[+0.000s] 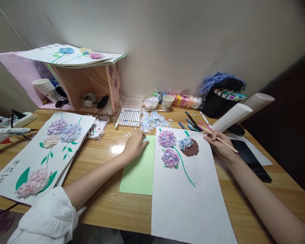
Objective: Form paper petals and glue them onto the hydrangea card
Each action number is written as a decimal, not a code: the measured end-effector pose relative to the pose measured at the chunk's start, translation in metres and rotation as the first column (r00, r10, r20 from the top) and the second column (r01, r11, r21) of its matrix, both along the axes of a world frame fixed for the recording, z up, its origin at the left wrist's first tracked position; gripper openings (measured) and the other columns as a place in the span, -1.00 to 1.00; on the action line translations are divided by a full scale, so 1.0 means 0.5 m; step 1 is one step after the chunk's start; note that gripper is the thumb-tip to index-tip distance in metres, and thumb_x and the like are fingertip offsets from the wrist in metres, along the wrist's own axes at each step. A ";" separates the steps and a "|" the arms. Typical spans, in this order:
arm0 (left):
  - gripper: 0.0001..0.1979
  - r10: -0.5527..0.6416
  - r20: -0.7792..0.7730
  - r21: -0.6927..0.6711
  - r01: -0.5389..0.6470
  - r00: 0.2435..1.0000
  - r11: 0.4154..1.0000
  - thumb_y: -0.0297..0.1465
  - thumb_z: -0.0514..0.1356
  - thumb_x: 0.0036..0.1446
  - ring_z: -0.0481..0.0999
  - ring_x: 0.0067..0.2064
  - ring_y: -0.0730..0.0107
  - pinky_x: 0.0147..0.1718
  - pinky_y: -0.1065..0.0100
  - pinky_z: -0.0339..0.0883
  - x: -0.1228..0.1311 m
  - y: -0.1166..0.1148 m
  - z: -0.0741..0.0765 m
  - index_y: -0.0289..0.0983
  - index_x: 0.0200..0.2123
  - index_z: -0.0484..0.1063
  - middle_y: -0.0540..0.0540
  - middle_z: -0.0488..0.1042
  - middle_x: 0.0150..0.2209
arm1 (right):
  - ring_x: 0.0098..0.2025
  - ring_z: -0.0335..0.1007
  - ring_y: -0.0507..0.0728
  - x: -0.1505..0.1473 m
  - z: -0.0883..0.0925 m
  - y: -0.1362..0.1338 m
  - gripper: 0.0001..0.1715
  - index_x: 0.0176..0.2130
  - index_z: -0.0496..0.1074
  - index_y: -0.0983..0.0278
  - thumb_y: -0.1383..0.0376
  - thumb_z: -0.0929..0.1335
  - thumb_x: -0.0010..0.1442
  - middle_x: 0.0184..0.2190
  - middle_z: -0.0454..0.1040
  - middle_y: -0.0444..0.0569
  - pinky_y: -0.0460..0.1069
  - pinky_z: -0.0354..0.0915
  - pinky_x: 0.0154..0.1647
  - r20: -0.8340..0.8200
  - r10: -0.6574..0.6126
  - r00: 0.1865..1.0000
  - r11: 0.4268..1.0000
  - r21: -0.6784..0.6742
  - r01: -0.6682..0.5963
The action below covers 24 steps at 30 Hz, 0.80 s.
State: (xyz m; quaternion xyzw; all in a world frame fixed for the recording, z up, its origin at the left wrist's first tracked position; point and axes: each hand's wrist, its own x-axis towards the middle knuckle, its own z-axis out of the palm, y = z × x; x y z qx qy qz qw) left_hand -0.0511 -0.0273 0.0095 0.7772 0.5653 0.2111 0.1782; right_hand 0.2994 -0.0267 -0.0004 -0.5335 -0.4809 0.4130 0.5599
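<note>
My left hand (136, 145) rests at the top of a light green sheet (138, 173), its fingers closed around what looks like a pale blue paper scrap (145, 139). In my right hand (220, 146) is a slim wooden stick (227, 145), held at the upper right edge of a white sheet (188, 210). That sheet bears two pink-purple paper-scrap flowers (167, 138), drawn green stems, and a brown round patch (193, 149). Blue crumpled scraps (185, 143) cover the patch's left part. Loose blue scraps (154, 120) lie in a pile beyond my left hand.
On the left lies a finished-looking flower picture (73, 159) beside a hot glue gun (0, 135). Marker trays (128, 117), a scrap bowl (151, 101) and a paper cup (167, 101) stand behind. Pens (190, 118), paper rolls (231, 117) and a black tablet (251, 159) sit right.
</note>
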 end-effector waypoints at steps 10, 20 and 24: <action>-0.90 0.067 0.126 -0.007 -0.067 0.990 0.998 -0.35 0.07 0.18 0.41 -0.25 0.25 -0.29 0.26 0.25 -0.042 0.002 0.014 -0.24 -0.37 0.28 -0.09 0.43 -0.31 | -0.14 0.45 0.19 -0.024 -0.022 0.009 -0.55 -0.59 0.16 0.23 0.21 0.52 -0.18 -0.27 0.52 -0.08 0.09 0.30 -0.11 -0.017 0.036 0.999 0.999 -0.005 -0.036; -0.81 0.148 0.648 -0.177 -0.041 0.747 0.983 -0.24 0.14 0.14 0.50 -0.41 0.41 -0.46 0.43 0.32 -0.079 -0.050 0.051 -0.25 -0.33 0.31 -0.02 0.48 -0.42 | 0.01 0.38 0.22 -0.195 -0.014 0.032 -0.67 -0.57 0.25 0.24 0.20 0.46 -0.05 -0.26 0.50 -0.01 0.10 0.19 0.04 0.153 0.244 0.958 0.969 -0.004 -0.246; -0.83 0.147 0.680 -0.132 -0.077 0.718 0.988 -0.27 0.18 0.10 0.48 -0.41 0.44 -0.42 0.43 0.34 -0.085 -0.047 0.032 -0.27 -0.36 0.37 -0.01 0.47 -0.42 | -0.02 0.40 0.25 -0.246 -0.016 0.037 -0.73 -0.52 0.26 0.25 0.20 0.40 0.02 -0.21 0.50 0.04 0.13 0.22 -0.01 0.288 0.265 0.920 0.960 0.013 -0.281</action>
